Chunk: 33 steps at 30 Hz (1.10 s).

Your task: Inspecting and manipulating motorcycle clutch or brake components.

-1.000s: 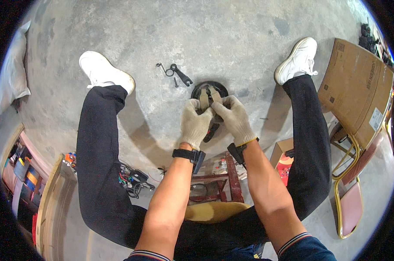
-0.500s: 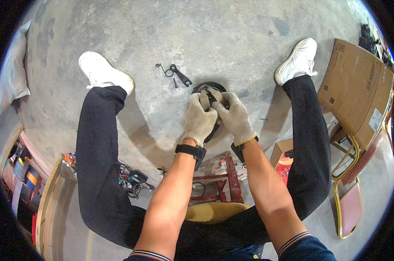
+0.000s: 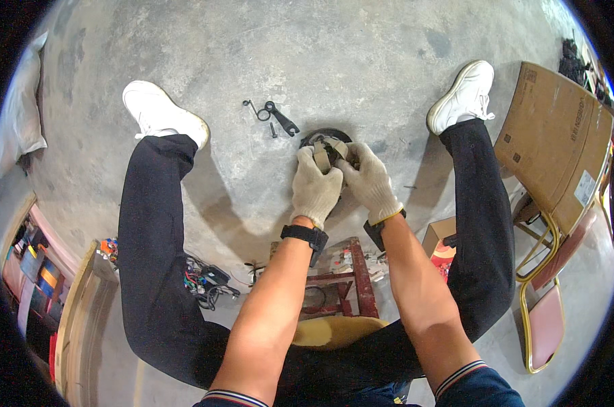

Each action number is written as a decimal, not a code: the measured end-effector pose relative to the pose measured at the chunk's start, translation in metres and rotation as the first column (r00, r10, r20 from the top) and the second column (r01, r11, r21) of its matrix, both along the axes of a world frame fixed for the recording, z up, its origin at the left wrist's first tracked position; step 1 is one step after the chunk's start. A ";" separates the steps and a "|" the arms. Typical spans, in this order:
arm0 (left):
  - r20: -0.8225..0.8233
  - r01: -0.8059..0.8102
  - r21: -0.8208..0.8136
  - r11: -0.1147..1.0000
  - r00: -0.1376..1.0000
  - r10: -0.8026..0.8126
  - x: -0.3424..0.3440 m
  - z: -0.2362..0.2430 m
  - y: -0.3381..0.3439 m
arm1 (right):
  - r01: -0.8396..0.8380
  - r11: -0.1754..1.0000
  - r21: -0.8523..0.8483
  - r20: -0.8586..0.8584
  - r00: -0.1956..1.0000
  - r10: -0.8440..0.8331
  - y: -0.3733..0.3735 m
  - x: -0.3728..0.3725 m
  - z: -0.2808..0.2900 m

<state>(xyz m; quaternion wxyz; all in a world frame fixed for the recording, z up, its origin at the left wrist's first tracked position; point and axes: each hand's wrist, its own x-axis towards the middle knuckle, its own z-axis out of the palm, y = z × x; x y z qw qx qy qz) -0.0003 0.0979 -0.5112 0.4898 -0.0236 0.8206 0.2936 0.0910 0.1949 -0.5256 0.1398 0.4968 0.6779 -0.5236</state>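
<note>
Between my feet on the floor is a black round object (image 3: pixel 320 136), its middle mostly covered by beige straps or strips (image 3: pixel 337 150). My left hand (image 3: pixel 314 183), in a cream knit glove, grips it from the lower left with fingers curled on a beige strip. My right hand (image 3: pixel 368 180), gloved alike, is closed on its right side, thumb near the middle. What lies under both hands is hidden. A small black wrench-like piece (image 3: pixel 283 120), a thin piece with a small loop (image 3: pixel 253 108) and a bolt (image 3: pixel 273 130) lie just beyond, to the upper left.
My white shoes (image 3: pixel 161 112) flank the hands. A large cardboard box (image 3: pixel 551 136) and folding chair (image 3: pixel 544 319) are at right, a white sack (image 3: pixel 22 108) far left. Tangled cables (image 3: pixel 208 281), wooden boards (image 3: pixel 86 325) and a red frame (image 3: pixel 358 278) are nearer me.
Both hands have shifted slightly rightward, the left more so, covering more of the black object. The beige strips have tilted. The loose pieces have not moved.
</note>
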 end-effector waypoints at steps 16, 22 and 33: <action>-0.030 0.045 0.022 0.999 0.999 -0.044 -0.006 -0.001 -0.004 | -0.033 0.962 0.271 -0.010 0.999 0.037 -0.007 0.004 -0.006; 0.019 0.062 -0.006 0.998 0.998 -0.062 -0.011 -0.008 -0.011 | -0.174 0.963 0.205 0.097 0.983 0.157 0.007 -0.001 -0.018; 0.114 -0.046 0.168 0.985 0.993 0.027 -0.028 0.010 -0.019 | 0.048 0.943 -0.330 -0.022 0.998 -0.058 0.024 -0.005 0.006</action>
